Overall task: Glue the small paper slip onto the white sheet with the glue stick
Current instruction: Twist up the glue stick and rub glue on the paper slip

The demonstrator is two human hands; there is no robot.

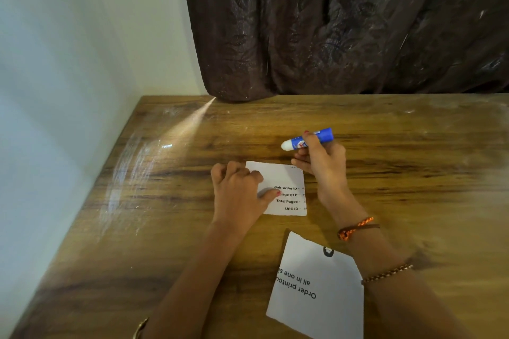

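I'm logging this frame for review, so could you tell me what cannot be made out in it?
Head view:
- Glue stick: whether its white tip is cap or bare glue; label blurred, partly behind the right hand.
- Paper slip: left part under the left hand; values after the printed labels too small.
- White sheet: lower edge cut by the frame, right side behind the forearm.

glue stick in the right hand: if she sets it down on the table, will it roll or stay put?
The glue stick looks like a smooth round tube, so laid sideways it would probably roll. The wooden table looks glossy and flat, offering little to stop it. Stood on end it might tip, being slender.
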